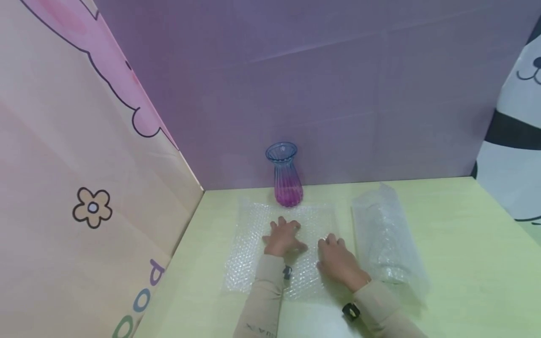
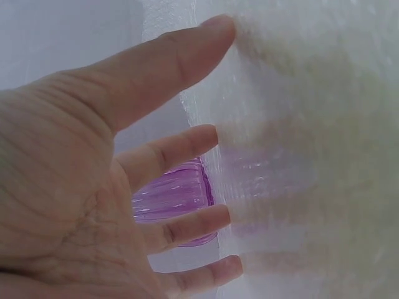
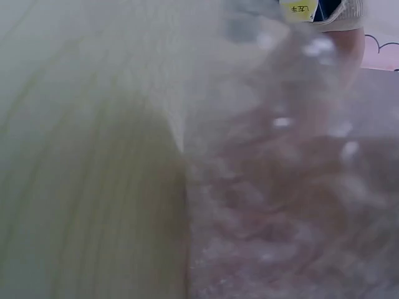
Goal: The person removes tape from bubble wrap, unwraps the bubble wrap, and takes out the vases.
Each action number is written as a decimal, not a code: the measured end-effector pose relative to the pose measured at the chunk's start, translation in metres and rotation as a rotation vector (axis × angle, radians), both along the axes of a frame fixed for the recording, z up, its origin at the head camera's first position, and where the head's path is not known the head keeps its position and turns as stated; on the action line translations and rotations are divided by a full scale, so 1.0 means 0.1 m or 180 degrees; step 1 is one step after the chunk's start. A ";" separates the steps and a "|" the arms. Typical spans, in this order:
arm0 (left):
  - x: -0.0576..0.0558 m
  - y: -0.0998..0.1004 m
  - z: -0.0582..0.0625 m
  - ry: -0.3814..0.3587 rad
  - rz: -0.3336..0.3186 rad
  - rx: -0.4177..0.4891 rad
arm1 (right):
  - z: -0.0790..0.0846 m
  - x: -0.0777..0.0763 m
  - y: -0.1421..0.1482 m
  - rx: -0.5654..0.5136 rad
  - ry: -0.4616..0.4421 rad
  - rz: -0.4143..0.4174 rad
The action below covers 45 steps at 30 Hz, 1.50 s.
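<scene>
A sheet of bubble wrap [image 1: 249, 249] lies on the table. Over its middle my left hand [image 1: 282, 237] spreads its fingers. In the left wrist view those straight fingers [image 2: 187, 221] have their tips right at the clear wrap [image 2: 312, 124]. My right hand [image 1: 339, 263] has curled fingers and grips the sheet's right edge. Wrap [image 3: 268, 205] fills half the right wrist view, hiding the fingertips. Beyond the sheet's far edge stands a fluted glass vase [image 1: 289, 180], blue above and purple below; its purple base [image 2: 171, 196] shows between the left fingers.
Right of the sheet, a bubble-wrapped bundle [image 1: 382, 244] lies lengthwise on the pale yellow table [image 1: 456, 263]. A purple backdrop [image 1: 338, 94] rises behind the vase. A printed panel [image 1: 46, 155] borders the table on the left.
</scene>
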<state>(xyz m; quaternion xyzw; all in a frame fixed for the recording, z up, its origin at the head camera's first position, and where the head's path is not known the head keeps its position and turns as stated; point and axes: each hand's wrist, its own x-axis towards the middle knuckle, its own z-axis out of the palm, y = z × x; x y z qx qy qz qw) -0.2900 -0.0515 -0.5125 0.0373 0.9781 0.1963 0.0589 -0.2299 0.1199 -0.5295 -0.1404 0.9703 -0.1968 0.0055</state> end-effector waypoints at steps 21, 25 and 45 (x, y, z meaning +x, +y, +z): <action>-0.02 0.00 -0.01 -0.0070 0.0036 -0.0009 | 0.73 0.20 0.18 -0.0532 0.0269 -0.0044; -0.01 0.01 0.00 -0.0080 0.0033 0.0007 | 0.98 0.24 0.36 -0.0911 0.0438 -0.0044; 0.01 0.00 0.02 -0.0157 -0.0021 -0.0006 | 1.32 0.23 1.47 -0.0771 0.0611 0.0031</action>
